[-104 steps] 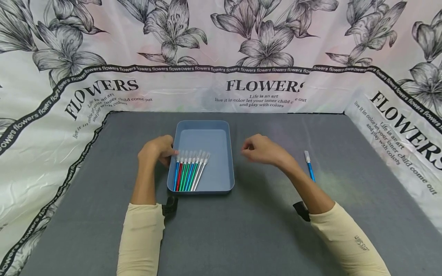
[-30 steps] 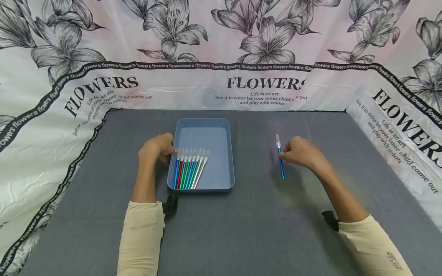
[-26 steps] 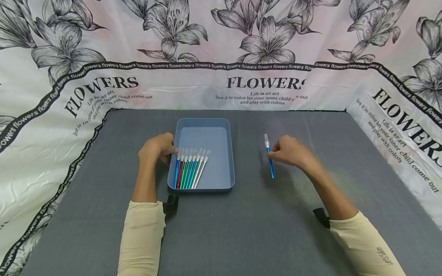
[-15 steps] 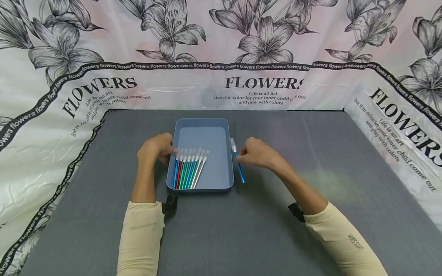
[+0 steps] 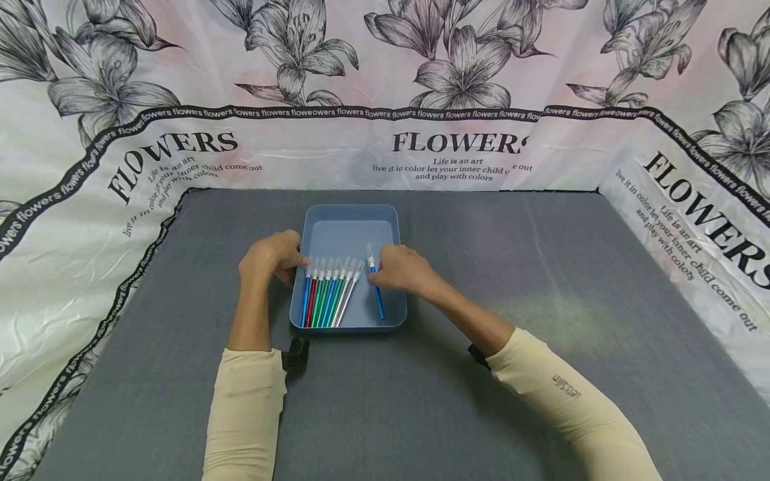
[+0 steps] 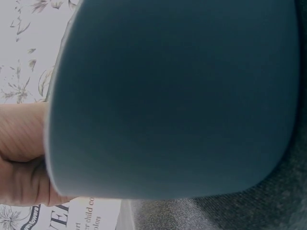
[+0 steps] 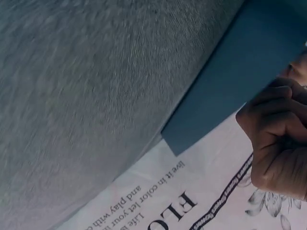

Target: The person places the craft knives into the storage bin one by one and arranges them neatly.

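In the head view, my right hand [image 5: 400, 268] pinches a slim blue pen-like tool [image 5: 376, 294] with a clear cap, over the right half of a blue-grey tray [image 5: 394, 230]. My left hand [image 5: 272, 257] grips the tray's left rim, thumb over the edge and fingers outside it. A row of similar capped sticks [image 5: 325, 300], blue, red, green and silver, lies in the tray's left half. The left wrist view is mostly the tray's side wall [image 6: 168, 105]. In the right wrist view, the curled right hand [image 7: 278, 129] is above the tray's wall [image 7: 225, 96], its tool hidden.
The tray rests on a dark grey cloth [image 5: 511, 401]. A white and pink flower-printed sheet [image 5: 337, 157] with lettering hangs behind and along the sides.
My right hand reached right, picked the blue pen-like tool off the cloth and carried it left, over the tray's right rim. The left hand kept its hold on the tray.
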`<state>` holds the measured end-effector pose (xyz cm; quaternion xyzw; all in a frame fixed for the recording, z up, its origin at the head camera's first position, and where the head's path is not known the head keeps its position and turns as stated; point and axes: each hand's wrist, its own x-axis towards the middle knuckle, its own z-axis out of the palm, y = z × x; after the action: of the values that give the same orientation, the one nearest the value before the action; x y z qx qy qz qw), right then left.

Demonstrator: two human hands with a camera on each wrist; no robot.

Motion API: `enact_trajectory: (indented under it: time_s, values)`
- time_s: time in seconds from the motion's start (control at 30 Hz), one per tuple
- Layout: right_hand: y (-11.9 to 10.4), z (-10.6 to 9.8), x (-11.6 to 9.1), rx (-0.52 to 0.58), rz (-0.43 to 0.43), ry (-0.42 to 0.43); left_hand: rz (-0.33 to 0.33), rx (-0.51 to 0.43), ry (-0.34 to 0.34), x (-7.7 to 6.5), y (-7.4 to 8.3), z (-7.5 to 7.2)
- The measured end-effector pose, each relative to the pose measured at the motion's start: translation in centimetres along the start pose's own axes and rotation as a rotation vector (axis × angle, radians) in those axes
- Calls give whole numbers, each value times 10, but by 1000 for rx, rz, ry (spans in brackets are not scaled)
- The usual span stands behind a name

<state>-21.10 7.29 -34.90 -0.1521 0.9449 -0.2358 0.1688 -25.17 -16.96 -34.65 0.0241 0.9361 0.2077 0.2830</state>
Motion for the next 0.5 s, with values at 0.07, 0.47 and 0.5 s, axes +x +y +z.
enact_trajectory:
  time_s: [0.07, 0.47, 0.5]
  values:
    - [-2, 3, 3, -18, 10, -24, -4, 25, 7, 0, 1, -1]
    - [-12, 18, 13, -154, -18, -135, -2, 15, -2, -1, 3, -4]
    - [-14, 18, 14, -157, -27, -150, -1, 25, 0, -1, 4, -4]
